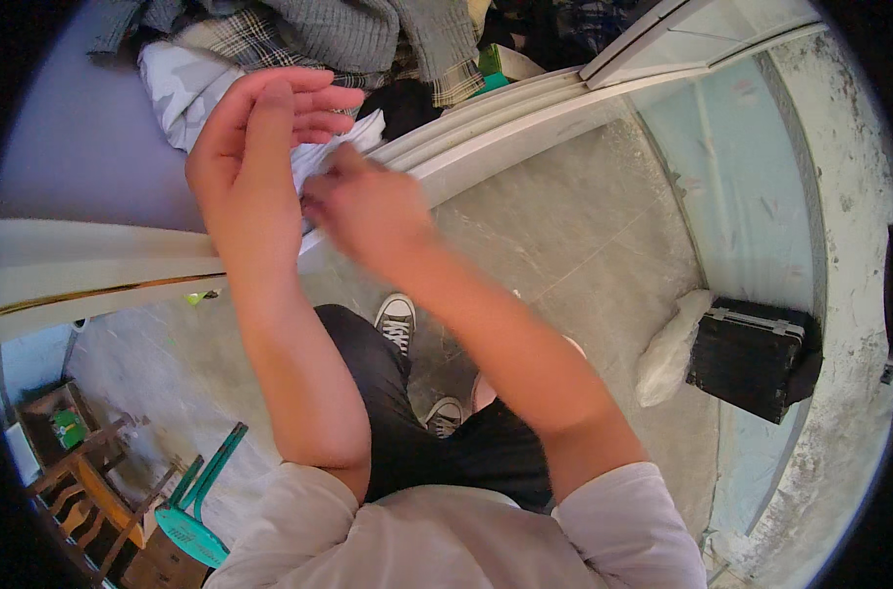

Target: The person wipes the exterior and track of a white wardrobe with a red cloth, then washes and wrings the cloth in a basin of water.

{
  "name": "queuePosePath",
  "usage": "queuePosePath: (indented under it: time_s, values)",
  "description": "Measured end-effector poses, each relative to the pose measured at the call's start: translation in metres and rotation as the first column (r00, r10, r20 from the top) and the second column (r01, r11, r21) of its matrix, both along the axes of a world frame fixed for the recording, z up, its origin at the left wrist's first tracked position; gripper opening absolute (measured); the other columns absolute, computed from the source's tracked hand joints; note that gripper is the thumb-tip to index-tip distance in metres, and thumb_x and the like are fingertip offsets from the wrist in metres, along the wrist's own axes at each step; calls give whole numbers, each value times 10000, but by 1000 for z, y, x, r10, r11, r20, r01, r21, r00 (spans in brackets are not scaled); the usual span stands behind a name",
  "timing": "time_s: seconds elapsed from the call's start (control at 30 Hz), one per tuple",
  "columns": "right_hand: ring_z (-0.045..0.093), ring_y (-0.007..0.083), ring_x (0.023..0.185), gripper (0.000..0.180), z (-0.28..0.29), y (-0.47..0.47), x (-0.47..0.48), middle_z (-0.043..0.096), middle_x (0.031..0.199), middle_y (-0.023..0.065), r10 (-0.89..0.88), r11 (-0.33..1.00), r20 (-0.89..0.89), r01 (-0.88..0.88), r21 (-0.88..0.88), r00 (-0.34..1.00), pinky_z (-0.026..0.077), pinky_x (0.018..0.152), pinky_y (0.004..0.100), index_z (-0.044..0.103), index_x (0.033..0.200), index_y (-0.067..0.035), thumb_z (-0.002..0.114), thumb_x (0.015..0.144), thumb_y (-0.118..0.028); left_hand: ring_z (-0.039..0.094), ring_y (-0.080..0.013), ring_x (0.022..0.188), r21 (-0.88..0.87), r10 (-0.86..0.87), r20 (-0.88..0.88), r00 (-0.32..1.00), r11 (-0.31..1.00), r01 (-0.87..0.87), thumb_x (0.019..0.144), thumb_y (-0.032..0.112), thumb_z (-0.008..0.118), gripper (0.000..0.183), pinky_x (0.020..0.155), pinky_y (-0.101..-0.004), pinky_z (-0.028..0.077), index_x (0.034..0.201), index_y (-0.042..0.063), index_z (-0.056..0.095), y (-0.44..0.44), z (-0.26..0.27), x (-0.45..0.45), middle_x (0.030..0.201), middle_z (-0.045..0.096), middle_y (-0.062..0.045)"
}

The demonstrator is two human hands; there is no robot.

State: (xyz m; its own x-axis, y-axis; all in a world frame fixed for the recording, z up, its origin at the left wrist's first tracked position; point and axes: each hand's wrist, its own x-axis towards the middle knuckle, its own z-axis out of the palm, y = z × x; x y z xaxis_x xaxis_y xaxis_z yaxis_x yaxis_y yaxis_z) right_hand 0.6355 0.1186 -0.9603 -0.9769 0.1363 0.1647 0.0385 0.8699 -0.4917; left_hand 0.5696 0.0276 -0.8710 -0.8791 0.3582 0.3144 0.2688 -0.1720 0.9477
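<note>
My left hand [270, 129] is raised over the near edge of a grey-purple surface [93, 154], fingers stretched out, with nothing visible in it. Close beside it, my right hand [376, 210] is blurred, its fingers curled at a white cloth [365, 132]. Whether those fingers grip the cloth is unclear. Part of the cloth is hidden behind both hands. Beyond my left hand lies a white and grey patterned garment [185, 88]. A grey ribbed knit garment [343, 33] and a plaid cloth [248, 40] are heaped further back.
A white grooved rail [491, 140] borders the surface, with a white-framed panel [660, 44] at the right. On the concrete floor [557, 221] stand a black case [744, 357], a plastic bag [671, 353] beside it, a green stool [189, 534] and wooden furniture [97, 493].
</note>
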Motion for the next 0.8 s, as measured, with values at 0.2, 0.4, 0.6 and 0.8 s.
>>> queuePosePath:
  time_s: [0.2,0.4,0.6,0.8]
  values:
    - [769,347,1018,184,6,46,9,672,1144,143,-256,955,-21,257,146,966,646,782,512,804,997,-173,729,961,-338,765,-192,869,-38,-14,-6,1000,999,14,1153,245,559,340,842,-312,584,1175,-39,744,-8,3,11,1045,823,-179]
    - [803,323,908,240,2,11,2,744,1121,91,20,1000,32,-20,-5,999,646,782,481,825,1057,-185,720,990,-390,727,-138,885,-2,-22,25,999,1000,22,1144,164,575,253,834,-283,567,1136,-19,749,1,-3,5,1002,823,-135]
    - [795,280,896,225,61,162,15,794,955,97,-340,936,382,351,43,860,629,778,480,837,1141,-276,747,994,-421,726,-135,887,-32,1,20,1000,999,0,1147,155,564,247,855,-293,567,1099,-11,741,-8,-2,11,977,817,-118]
    - [695,268,589,187,4,280,26,781,958,82,-501,816,-8,475,330,865,572,568,445,784,1147,-204,670,1079,-336,733,-129,891,-72,-65,-46,997,995,61,1147,135,545,246,855,-292,570,1035,-9,711,-3,-3,14,928,793,-84]
